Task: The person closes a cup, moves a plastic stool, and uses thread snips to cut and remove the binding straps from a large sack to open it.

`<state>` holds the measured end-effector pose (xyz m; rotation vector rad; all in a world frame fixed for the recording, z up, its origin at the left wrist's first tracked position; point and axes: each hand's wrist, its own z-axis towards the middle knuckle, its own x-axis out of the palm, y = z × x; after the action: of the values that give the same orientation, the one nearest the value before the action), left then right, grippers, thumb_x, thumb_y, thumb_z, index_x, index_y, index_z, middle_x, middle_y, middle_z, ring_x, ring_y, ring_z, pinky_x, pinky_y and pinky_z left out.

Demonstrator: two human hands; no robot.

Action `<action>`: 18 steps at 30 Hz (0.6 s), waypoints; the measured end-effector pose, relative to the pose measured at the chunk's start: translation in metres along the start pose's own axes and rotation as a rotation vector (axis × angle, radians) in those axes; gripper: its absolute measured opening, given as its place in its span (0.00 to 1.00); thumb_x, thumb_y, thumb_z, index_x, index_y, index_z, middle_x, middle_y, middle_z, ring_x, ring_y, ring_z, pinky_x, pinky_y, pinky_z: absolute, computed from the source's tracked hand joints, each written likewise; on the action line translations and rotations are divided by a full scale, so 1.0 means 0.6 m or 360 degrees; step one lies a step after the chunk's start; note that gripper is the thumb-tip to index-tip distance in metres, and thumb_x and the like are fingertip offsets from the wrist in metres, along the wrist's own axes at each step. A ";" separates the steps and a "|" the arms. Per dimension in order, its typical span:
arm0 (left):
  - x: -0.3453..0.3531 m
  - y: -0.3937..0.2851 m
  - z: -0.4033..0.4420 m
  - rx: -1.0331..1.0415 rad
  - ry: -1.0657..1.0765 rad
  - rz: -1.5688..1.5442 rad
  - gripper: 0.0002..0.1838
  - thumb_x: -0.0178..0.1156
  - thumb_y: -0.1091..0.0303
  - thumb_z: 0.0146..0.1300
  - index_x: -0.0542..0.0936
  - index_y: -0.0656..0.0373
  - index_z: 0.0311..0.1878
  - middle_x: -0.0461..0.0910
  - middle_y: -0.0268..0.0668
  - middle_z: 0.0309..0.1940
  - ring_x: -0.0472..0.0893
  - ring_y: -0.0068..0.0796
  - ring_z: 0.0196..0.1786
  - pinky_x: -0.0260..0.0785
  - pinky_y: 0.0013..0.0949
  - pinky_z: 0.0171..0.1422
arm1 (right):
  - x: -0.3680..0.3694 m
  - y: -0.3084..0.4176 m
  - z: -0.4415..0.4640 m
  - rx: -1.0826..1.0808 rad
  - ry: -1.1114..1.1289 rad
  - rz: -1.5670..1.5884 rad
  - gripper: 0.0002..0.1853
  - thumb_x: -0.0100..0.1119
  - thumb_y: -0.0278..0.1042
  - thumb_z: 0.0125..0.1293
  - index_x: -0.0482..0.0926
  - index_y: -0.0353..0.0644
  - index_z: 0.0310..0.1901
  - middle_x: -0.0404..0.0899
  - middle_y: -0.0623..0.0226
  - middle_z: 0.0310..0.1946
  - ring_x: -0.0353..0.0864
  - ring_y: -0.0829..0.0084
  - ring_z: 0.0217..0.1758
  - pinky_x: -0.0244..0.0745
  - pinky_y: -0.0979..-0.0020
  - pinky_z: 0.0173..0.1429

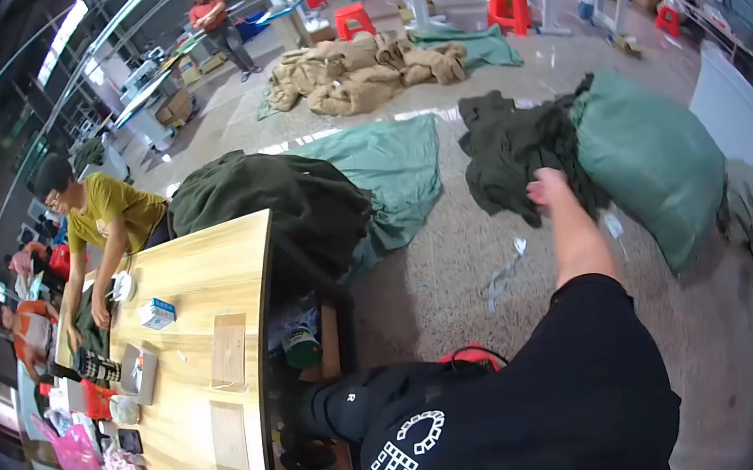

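Observation:
One bare arm reaches forward and right over the floor, and my right hand [547,188] is at the near edge of a dark green cloth heap [516,147]. Its fingers are small and partly blurred, so whether they grip the cloth cannot be made out. Right of the hand leans a full, light green sack [649,155]. My left hand is not in view. Left of the floor area, a large dark green garment pile [268,196] lies behind the wooden table [189,352], partly beside a light green sheet [405,161].
Across the table a person in a yellow shirt [114,206] handles dark cloth. Farther back are a tan garment pile [347,74], red stools [508,7] and a standing person in red [214,20]. A white panel [732,107] stands behind the sack.

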<state>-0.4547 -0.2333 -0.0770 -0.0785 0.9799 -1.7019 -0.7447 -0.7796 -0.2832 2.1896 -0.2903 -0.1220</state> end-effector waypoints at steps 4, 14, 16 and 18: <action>-0.119 -0.053 0.043 0.0592 -0.0467 0.0291 0.24 0.41 0.59 0.60 0.63 0.70 0.53 0.66 0.47 0.50 0.68 0.38 0.51 0.57 0.37 0.59 | -0.090 0.052 0.093 -0.0571 -0.0569 0.0043 0.07 0.48 0.28 0.49 0.68 0.40 0.32 0.70 0.59 0.24 0.73 0.64 0.24 0.69 0.61 0.29; -0.209 -0.212 -0.094 0.1101 -0.1619 0.1522 0.25 0.42 0.57 0.59 0.64 0.70 0.52 0.67 0.47 0.49 0.69 0.38 0.49 0.58 0.37 0.58 | 0.394 -0.564 -0.167 0.0233 0.1334 -0.1482 0.18 0.43 0.42 0.58 0.72 0.37 0.42 0.74 0.54 0.25 0.73 0.60 0.23 0.69 0.57 0.29; -0.164 -0.140 -0.148 -0.0201 -0.1284 0.1007 0.16 0.50 0.79 0.48 0.71 0.67 0.43 0.71 0.41 0.40 0.72 0.33 0.43 0.64 0.30 0.50 | 0.450 -0.609 -0.409 -0.0638 0.1937 -0.1581 0.20 0.47 0.42 0.58 0.69 0.38 0.48 0.73 0.51 0.34 0.74 0.58 0.33 0.70 0.57 0.37; -0.142 -0.103 -0.244 -0.0996 -0.0903 0.1019 0.14 0.54 0.82 0.46 0.73 0.65 0.40 0.72 0.41 0.38 0.73 0.31 0.41 0.65 0.28 0.47 | 0.459 -0.620 -0.582 -0.2062 0.2417 -0.1888 0.22 0.52 0.42 0.55 0.68 0.40 0.49 0.71 0.50 0.40 0.72 0.56 0.42 0.69 0.57 0.44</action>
<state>-0.5443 -0.0782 -0.0982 -0.5631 0.9285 -0.6848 -0.3501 -0.3637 -0.3701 0.4663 1.4870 0.5417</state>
